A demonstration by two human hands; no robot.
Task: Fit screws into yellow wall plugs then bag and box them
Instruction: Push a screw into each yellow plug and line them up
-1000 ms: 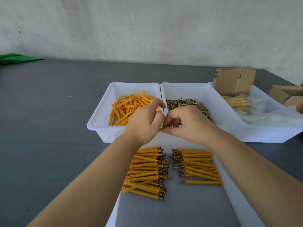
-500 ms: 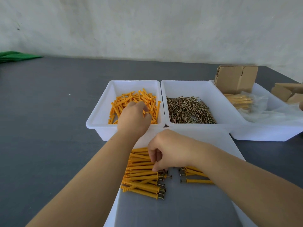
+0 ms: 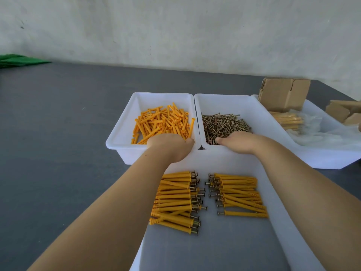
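Fingers (image 3: 176, 136) dip into bins (image 3: 121, 137) on grey table (image 3: 58, 133)

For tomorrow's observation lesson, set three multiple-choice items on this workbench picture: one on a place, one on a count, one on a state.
1. Where does the left hand reach?
A. white plastic tub of loose yellow wall plugs
B. brown cardboard box
C. green cloth

2. How many piles of fitted yellow plugs with screws lie on the near white tray?
A. one
B. two
C. four

3. The cardboard box's flaps are:
A. taped shut
B. open
C. crushed flat

Key: A, its fingers dip in among the plugs; B, two piles with screw heads facing; B, the flaps stand up.
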